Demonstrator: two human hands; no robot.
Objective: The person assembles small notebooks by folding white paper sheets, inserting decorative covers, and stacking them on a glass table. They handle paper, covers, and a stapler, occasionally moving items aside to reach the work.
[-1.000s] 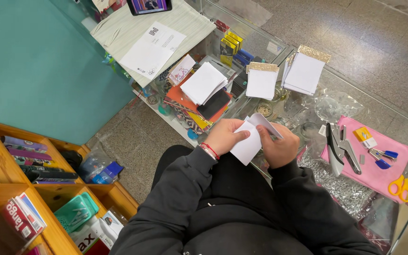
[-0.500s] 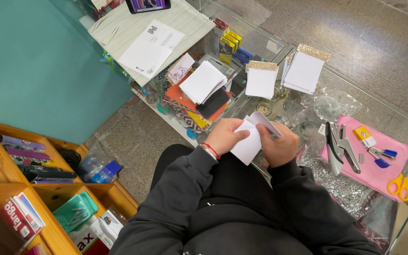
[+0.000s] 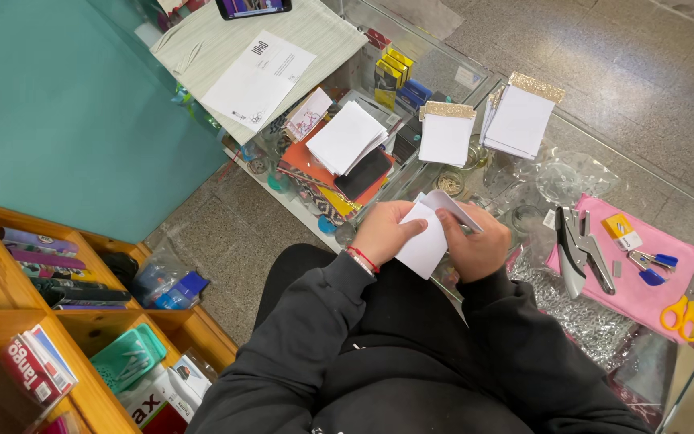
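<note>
Above the glass counter, left hand and right hand pinch folded white paper; stapler at three o'clock.

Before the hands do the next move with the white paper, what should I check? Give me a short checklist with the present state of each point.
1. Left hand grips the white paper: ok.
2. Right hand grips it too: ok.
3. Edges aligned in the fold: cannot tell, fingers cover them.
4. Stapler lying on the pink mat, near the right hand: ok.
5. Yellow scissors apart from both hands: ok.
</note>
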